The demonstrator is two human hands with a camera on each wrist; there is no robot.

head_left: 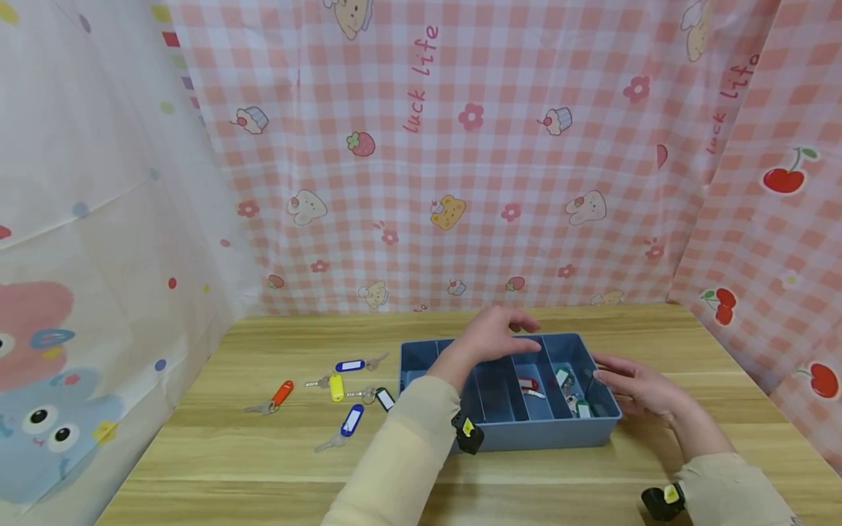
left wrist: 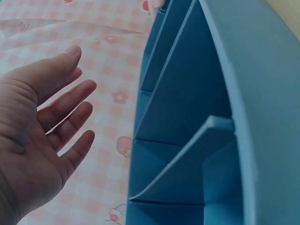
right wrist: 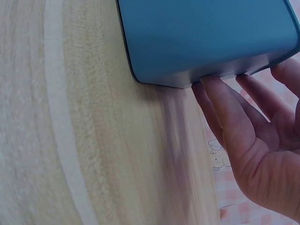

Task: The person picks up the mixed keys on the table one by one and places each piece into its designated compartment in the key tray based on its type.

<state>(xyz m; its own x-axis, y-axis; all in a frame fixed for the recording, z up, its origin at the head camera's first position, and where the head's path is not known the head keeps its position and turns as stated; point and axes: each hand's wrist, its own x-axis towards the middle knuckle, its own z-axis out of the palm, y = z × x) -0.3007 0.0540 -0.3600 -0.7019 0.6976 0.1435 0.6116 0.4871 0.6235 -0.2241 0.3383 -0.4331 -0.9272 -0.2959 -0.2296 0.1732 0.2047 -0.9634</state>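
Observation:
A blue-grey divided box [head_left: 536, 436] stands on the table, its compartments running left to right. Over its middle hovers my left hand [head_left: 495, 337], fingers loosely bent and nothing held; the left wrist view shows the same hand [left wrist: 44, 119] apart from the box wall. The fingertips of my right hand [head_left: 647, 391] touch the box's right end, and the right wrist view shows those fingers [right wrist: 229, 105] against the outer wall. A key with a red tag [head_left: 528, 383] lies in the second compartment from the right. Green-tagged keys [head_left: 582, 408] lie in the rightmost one.
Left of the box, keys lie loose on the wooden table [head_left: 217, 453]: an orange-tagged one [head_left: 283, 394], a yellow-tagged one [head_left: 337, 388], two with blue tags [head_left: 351, 421] and one with a black-edged tag [head_left: 384, 399]. Patterned cloth [head_left: 395, 183] hangs behind and at both sides.

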